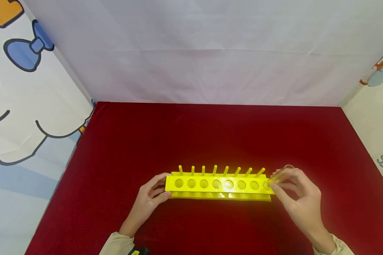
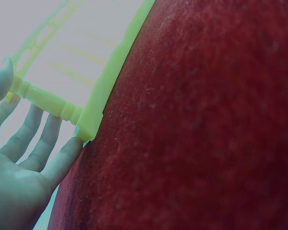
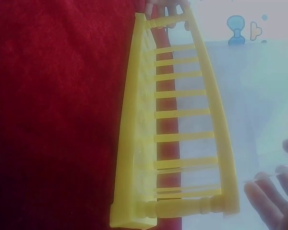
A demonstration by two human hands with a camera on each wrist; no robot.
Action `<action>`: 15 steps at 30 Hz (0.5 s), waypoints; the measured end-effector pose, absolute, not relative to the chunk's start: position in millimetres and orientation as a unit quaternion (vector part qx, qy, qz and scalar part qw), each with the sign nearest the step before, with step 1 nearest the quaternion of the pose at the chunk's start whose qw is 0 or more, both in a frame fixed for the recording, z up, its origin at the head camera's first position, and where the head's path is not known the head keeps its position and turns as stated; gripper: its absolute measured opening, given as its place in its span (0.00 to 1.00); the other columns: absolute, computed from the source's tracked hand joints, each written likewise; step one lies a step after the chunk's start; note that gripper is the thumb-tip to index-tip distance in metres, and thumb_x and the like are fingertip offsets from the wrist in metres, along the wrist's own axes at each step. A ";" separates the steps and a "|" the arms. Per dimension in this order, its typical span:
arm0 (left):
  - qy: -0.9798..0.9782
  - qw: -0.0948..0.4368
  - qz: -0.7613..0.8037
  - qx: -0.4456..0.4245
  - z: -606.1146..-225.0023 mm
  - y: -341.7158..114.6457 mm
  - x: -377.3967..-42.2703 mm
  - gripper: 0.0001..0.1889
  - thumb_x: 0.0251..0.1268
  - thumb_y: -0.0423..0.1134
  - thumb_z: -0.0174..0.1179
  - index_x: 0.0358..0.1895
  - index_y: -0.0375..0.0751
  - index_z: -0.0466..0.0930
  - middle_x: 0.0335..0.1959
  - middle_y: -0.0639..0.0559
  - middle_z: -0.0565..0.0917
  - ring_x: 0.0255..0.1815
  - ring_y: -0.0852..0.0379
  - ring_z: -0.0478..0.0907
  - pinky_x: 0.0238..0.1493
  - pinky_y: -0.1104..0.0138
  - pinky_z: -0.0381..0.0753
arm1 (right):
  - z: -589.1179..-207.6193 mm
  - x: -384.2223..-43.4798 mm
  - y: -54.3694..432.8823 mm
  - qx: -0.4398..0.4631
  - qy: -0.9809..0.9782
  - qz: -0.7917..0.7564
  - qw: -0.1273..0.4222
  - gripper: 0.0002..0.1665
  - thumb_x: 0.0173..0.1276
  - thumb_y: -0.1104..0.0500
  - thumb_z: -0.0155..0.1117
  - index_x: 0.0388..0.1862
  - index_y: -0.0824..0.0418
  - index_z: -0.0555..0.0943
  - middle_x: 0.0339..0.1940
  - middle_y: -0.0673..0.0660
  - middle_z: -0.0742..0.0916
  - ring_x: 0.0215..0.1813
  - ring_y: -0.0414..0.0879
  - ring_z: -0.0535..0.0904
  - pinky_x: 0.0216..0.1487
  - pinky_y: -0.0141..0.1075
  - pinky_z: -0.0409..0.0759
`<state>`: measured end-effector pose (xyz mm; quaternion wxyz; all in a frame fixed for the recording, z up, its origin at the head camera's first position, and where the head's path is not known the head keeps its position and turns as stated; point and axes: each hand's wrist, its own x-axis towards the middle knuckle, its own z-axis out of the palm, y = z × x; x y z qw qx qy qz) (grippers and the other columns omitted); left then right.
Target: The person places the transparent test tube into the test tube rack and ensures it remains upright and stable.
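A yellow test tube rack (image 1: 217, 196) stands on the red cloth, with a row of round holes along its top plate and several upright pegs behind. My left hand (image 1: 148, 194) grips its left end, thumb at the front. In the left wrist view, the fingers (image 2: 45, 136) of that hand lie along the rack's end post (image 2: 48, 102). At the other end, my right hand (image 1: 301, 196) pinches a clear test tube (image 1: 279, 174) near its upper part. The tube leans over the rightmost hole, and its faint outline shows between top plate and base in the right wrist view.
Red cloth (image 1: 210, 138) covers the table. A pale curtain (image 1: 210, 53) hangs behind it, with cartoon-printed panels at left (image 1: 35, 99) and right (image 1: 373, 117). Beside my left sleeve (image 1: 118, 244), a small black and yellow object (image 1: 138, 251) shows at the bottom edge.
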<state>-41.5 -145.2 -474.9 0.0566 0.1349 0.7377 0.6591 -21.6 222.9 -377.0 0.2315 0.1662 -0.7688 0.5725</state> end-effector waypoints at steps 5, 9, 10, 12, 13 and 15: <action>0.739 0.060 0.658 0.129 -474.1 -144.8 -41.2 0.23 0.62 0.31 0.61 0.61 0.37 0.70 0.54 0.42 0.76 0.50 0.51 0.76 0.46 0.67 0.80 | -378.4 -23.1 223.8 0.180 -0.756 0.585 0.232 0.21 0.40 0.89 0.61 0.37 0.79 0.75 0.33 0.63 0.81 0.39 0.46 0.80 0.39 0.27 0.80; 0.740 0.062 0.658 0.126 -473.4 -144.5 -41.0 0.23 0.62 0.31 0.62 0.61 0.38 0.70 0.53 0.42 0.76 0.50 0.49 0.76 0.46 0.67 0.80 | -378.5 -24.0 224.1 0.186 -0.756 0.583 0.233 0.21 0.41 0.89 0.61 0.36 0.79 0.75 0.34 0.61 0.82 0.41 0.47 0.79 0.39 0.27 0.80; 0.740 0.062 0.657 0.125 -473.4 -144.5 -41.0 0.23 0.62 0.31 0.62 0.61 0.38 0.70 0.53 0.42 0.76 0.50 0.49 0.76 0.46 0.67 0.80 | -378.0 -23.7 223.9 0.184 -0.759 0.579 0.233 0.21 0.41 0.89 0.61 0.36 0.79 0.75 0.34 0.61 0.82 0.41 0.47 0.79 0.39 0.27 0.80; 0.741 0.062 0.657 0.124 -473.4 -144.5 -41.1 0.23 0.62 0.31 0.62 0.61 0.38 0.70 0.53 0.42 0.76 0.50 0.48 0.76 0.46 0.67 0.80 | -376.8 -23.1 223.3 0.180 -0.767 0.571 0.232 0.20 0.41 0.89 0.61 0.35 0.78 0.76 0.35 0.61 0.82 0.41 0.47 0.79 0.39 0.27 0.80; 0.740 0.063 0.658 0.123 -473.5 -144.5 -41.2 0.23 0.62 0.31 0.62 0.61 0.39 0.70 0.53 0.42 0.76 0.50 0.48 0.76 0.45 0.67 0.80 | -376.1 -22.7 222.9 0.177 -0.770 0.568 0.231 0.20 0.41 0.89 0.61 0.35 0.78 0.76 0.34 0.61 0.82 0.41 0.47 0.79 0.39 0.27 0.80; 0.740 0.064 0.659 0.123 -473.9 -144.6 -41.4 0.23 0.62 0.31 0.62 0.61 0.39 0.70 0.53 0.42 0.76 0.49 0.48 0.76 0.45 0.67 0.80 | -375.0 -22.3 222.3 0.173 -0.776 0.561 0.230 0.20 0.41 0.89 0.61 0.35 0.77 0.76 0.34 0.61 0.82 0.42 0.47 0.79 0.39 0.27 0.80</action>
